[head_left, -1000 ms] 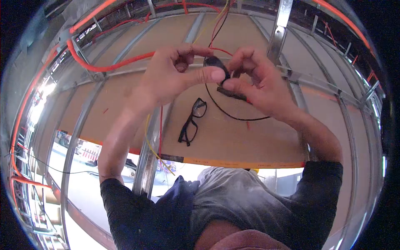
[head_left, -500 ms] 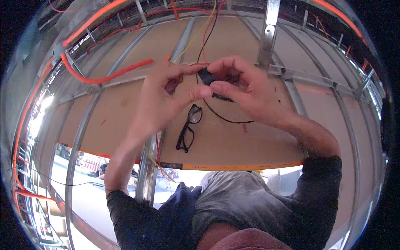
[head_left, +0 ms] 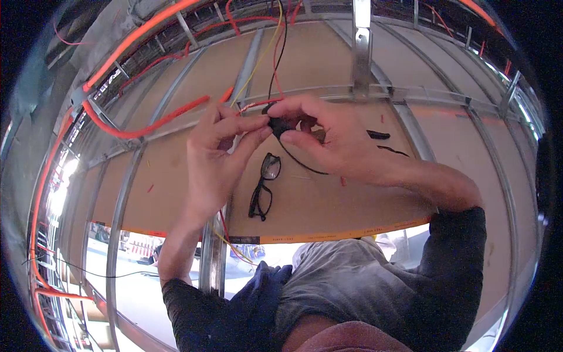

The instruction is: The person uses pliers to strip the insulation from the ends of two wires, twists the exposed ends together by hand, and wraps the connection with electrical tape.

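My left hand (head_left: 220, 144) pinches the left side of a small black piece (head_left: 282, 125) between thumb and fingertips. From the other side, the thumb and fingers of my right hand (head_left: 328, 132) close on the same piece; I cannot tell its exact kind. A red wire (head_left: 258, 104) with a coppery twisted stretch runs by my fingertips. The black wire (head_left: 305, 168) hangs from above, passes behind the piece and curves off under my right hand. Black-framed glasses (head_left: 261, 196) lie on the brown board (head_left: 328, 205) below my hands.
Metal studs (head_left: 362, 53) and a cross rail cross the wall board. An orange conduit (head_left: 146, 126) bends in from the left. A yellow wire (head_left: 262, 56) hangs above. Black handle-like pieces (head_left: 378, 135) show beyond my right hand. Red scraps (head_left: 343, 182) lie about.
Both hands have shifted slightly left, and my left fingers have come together on the black piece. My right hand has uncovered the black pieces at right. The view has tilted a little.
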Demonstrator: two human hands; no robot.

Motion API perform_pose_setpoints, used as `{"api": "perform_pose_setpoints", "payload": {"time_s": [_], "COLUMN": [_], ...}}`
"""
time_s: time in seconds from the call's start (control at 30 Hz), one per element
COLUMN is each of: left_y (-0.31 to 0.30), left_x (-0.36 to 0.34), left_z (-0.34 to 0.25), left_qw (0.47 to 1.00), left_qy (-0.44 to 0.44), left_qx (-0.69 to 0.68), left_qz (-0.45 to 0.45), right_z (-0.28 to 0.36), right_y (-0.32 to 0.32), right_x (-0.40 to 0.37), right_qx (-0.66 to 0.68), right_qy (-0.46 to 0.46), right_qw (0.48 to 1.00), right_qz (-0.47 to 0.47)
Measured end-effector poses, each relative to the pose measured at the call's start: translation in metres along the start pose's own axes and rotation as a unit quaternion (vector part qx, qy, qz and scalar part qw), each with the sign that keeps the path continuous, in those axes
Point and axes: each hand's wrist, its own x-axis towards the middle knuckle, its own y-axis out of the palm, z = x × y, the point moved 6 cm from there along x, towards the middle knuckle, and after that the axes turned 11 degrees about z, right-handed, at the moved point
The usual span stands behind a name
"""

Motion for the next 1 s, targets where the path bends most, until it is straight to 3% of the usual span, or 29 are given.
{"api": "perform_pose_setpoints", "payload": {"time_s": [0.03,0.17,0.27,0.57,0.63,0.77,0.83,0.9,1.0], "left_y": [0.002,0.002,0.003,0.007,0.005,0.005,0.005,0.005,0.007], "left_x": [0.0,0.001,0.002,0.003,0.002,-0.001,-0.001,0.0,0.001], "left_z": [0.004,-0.006,0.006,0.0,-0.015,-0.014,-0.002,-0.005,-0.011], "left_qw": [0.998,0.998,0.994,0.998,0.986,0.991,0.999,0.999,0.996], "left_qy": [-0.006,-0.007,-0.063,0.006,0.014,0.034,-0.02,-0.004,-0.008], "left_qx": [-0.066,-0.059,-0.087,0.054,0.163,0.126,0.011,0.035,0.087], "left_qz": [-0.001,0.009,0.016,-0.019,-0.028,-0.041,-0.042,-0.036,-0.017], "right_z": [0.002,0.003,0.003,0.003,0.004,0.002,0.0,0.005,0.006], "right_y": [-0.001,0.003,0.006,0.003,0.003,0.006,0.008,0.006,0.007], "right_x": [0.0,0.001,-0.001,-0.001,0.0,-0.002,-0.003,-0.004,-0.005], "right_qx": [0.0,0.0,0.015,0.0,-0.011,0.037,0.035,-0.027,-0.024], "right_qy": [0.0,0.03,0.047,0.021,0.017,0.049,0.056,0.013,0.051], "right_qw": [1.0,0.999,0.998,1.0,1.0,0.998,0.998,0.999,0.998], "right_qz": [-0.001,0.028,0.038,-0.014,-0.022,-0.011,-0.014,-0.041,-0.017]}}
